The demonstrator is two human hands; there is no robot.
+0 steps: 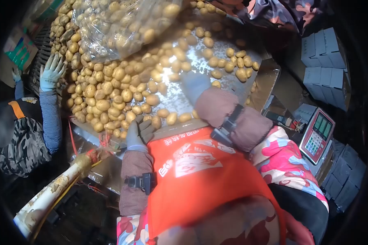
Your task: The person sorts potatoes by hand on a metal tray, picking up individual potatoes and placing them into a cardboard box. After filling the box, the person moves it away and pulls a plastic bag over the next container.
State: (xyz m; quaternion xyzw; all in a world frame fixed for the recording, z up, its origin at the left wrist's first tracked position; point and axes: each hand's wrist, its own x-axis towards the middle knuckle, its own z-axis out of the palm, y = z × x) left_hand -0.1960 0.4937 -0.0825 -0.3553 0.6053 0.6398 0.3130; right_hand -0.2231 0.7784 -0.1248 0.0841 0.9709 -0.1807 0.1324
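Note:
Many yellow potatoes (pixel 106 92) lie in a heap over the left and middle of a pale metal-looking table (pixel 167 98). My left hand (pixel 140 131), in a grey glove with dark fingers, rests at the table's front edge. Its fingers are somewhat apart, close beside the nearest potatoes, and nothing shows in them. My right hand (pixel 195 85), in a light grey glove, is over the middle of the table among scattered potatoes. Motion smears its fingers, so whether it holds a potato cannot be made out.
A clear plastic bag (pixel 114 32) of potatoes lies at the back. At left a co-worker's gloved hand (pixel 52 72) is by the heap. A scale (pixel 318 134) and grey boxes (pixel 325 49) stand at right. A worn white pole (pixel 53 192) slants at lower left.

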